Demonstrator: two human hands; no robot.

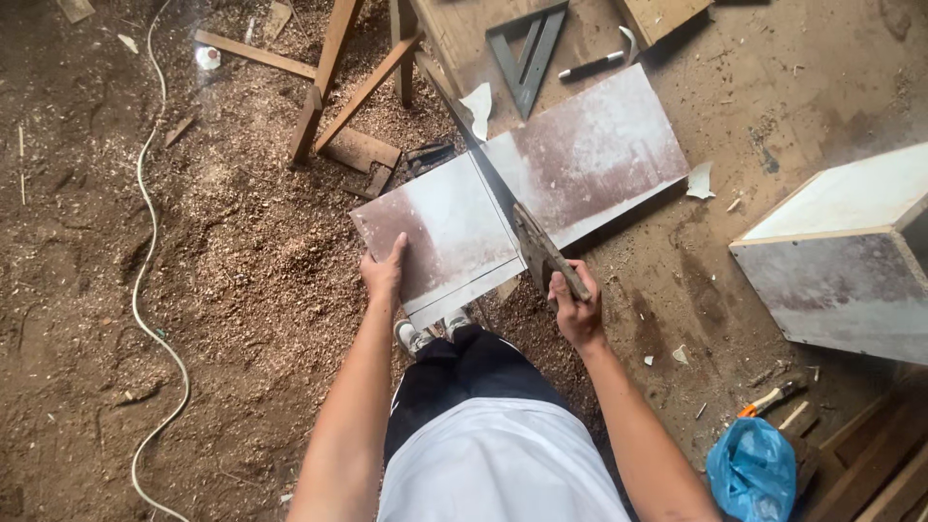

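The right hand (577, 307) grips tight a hand saw (503, 198) in the board (570, 159); the left hand (385, 274) lies flat, open, pressing the board.

Soft even daylight, faint shadows, sharp focus (slight wide-angle edge stretch)

Bare arms, no sleeves showing — the person's got a plain white top (503, 464), black trousers (474, 372) with a thin white stripe, and light sneakers (414, 336).
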